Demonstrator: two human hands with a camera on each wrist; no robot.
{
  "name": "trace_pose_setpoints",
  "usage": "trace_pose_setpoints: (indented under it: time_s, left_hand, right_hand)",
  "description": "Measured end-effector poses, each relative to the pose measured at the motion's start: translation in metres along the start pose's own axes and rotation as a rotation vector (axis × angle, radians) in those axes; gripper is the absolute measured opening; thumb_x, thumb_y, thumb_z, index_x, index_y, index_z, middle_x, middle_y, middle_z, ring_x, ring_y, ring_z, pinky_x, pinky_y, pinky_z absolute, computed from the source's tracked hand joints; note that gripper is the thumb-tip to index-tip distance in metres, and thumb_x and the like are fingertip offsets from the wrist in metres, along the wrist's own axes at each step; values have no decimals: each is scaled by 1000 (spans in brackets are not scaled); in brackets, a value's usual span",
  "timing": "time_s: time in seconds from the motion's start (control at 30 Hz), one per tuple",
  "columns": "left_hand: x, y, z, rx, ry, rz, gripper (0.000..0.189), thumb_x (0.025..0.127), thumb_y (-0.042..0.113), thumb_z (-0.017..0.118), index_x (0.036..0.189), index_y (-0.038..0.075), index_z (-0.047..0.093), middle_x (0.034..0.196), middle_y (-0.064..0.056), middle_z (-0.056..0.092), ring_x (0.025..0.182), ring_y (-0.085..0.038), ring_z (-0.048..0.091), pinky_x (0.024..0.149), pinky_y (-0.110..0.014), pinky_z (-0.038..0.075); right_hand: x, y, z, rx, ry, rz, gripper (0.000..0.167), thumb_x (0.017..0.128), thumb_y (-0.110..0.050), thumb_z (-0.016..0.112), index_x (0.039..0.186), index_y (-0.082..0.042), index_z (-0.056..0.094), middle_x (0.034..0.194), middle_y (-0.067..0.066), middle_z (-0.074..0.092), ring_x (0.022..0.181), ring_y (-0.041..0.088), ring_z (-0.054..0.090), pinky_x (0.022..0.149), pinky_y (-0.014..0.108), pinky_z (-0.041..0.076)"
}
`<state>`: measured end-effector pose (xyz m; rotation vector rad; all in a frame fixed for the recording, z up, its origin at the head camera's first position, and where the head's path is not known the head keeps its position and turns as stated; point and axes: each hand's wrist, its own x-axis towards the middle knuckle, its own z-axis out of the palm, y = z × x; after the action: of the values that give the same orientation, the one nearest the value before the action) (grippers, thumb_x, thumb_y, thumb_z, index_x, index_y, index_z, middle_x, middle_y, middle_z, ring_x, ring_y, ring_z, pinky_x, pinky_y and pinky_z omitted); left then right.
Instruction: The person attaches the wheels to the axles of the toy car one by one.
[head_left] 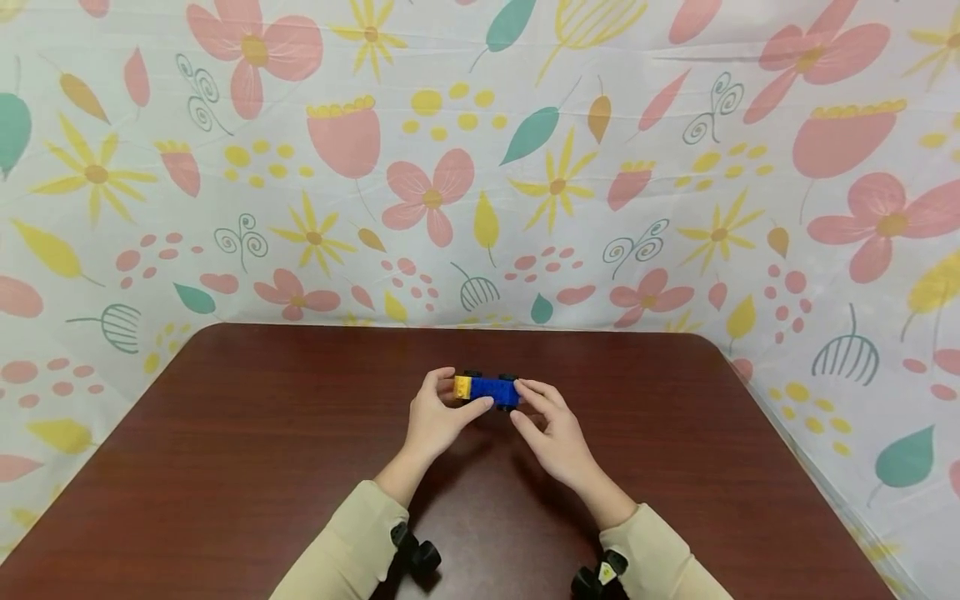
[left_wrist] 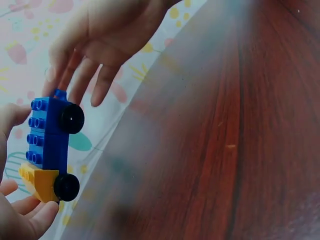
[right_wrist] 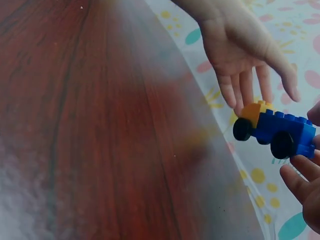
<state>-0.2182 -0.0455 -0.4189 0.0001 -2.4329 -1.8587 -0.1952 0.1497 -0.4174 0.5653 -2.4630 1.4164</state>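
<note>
A small toy car built of bricks, with a blue studded body, a yellow front and black wheels, is held up above the table. My left hand holds it, the thumb against the blue side and the fingers round the yellow end. At the blue end is my right hand, its fairly straight fingers touching or nearly touching the car's rear. In the left wrist view the car stands almost on end beside the left fingers. The right wrist view shows the car with its blue rear by the right fingers.
The dark reddish-brown wooden table has rounded far corners. Behind it hangs a white cloth printed with flowers and leaves. Black wrist-worn devices sit at both sleeves, close over the table.
</note>
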Motion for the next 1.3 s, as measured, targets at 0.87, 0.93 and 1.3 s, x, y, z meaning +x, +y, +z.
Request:
trace_pose_setpoints:
  time_s: [0.87,0.93,1.3]
  left_hand:
    - [-10,-1,0,55,16,161,67,77,30,77,134,12,47,133,-12,56,115,-24,57,93,-45,48]
    - [-10,-2,-1,63,14,166,67,77,31,76,134,12,46,133,-11,56,115,-24,57,93,-44,48]
    - [-8,-4,-2,115,-12,148,73,78,32,76,138,11,42,136,-10,52,115,-26,55,95,-44,47]
  right_hand:
    - [21,14,3,52,-17,259,48,92,-17,61,137,-2,49,139,17,49,129,28,46,98,43,46]
    - [22,7,2,60,-27,270,48,92,-15,60,137,1,48,139,20,48,130,31,44,102,45,42]
    - [25,-9,-3,58,-94,328,50,94,-17,58,138,3,45,141,24,45,135,36,38,110,52,30]
